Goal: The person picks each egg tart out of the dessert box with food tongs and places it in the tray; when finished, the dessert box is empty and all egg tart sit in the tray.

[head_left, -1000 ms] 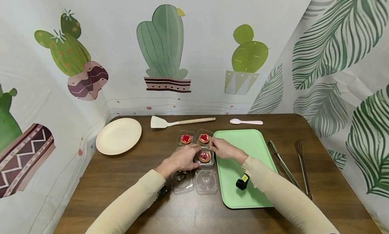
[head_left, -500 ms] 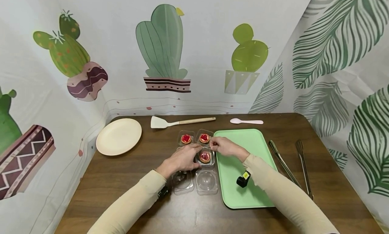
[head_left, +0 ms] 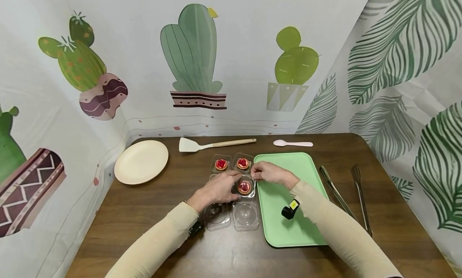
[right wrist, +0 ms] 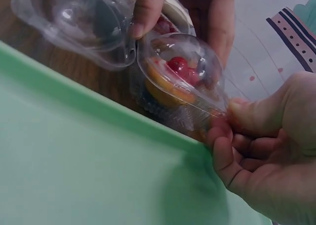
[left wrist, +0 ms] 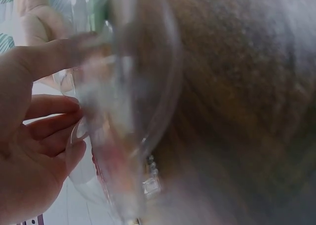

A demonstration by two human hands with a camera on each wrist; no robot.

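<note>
In the head view my left hand (head_left: 220, 188) holds a small clear plastic clamshell container (right wrist: 202, 57) from its left side, thumb at the near edge and fingers at the far one. Inside it sits a small fruit tart (right wrist: 180, 74) with red topping, under the domed lid. My right hand (head_left: 275, 174) pinches the container's rim at its right far corner between thumb and forefinger, over the green tray's edge. Behind stand two similar clear containers with red-topped tarts, one left (head_left: 221, 164) and one right (head_left: 243, 163). Blurred clear plastic covers much of the left wrist view.
Two clear domed plastic pieces, one left (head_left: 217, 214) and one right (head_left: 245, 214), lie nearer me. The green tray (head_left: 288, 230) is close on the right, with metal tongs (head_left: 337, 195) beyond. A cream plate (head_left: 141, 162), white spatula (head_left: 189, 145) and pink spoon (head_left: 293, 143) lie farther back.
My right fingers shift slightly at the container's corner, their tips closing in on its rim. My left hand keeps its hold, and the container stays almost in place.
</note>
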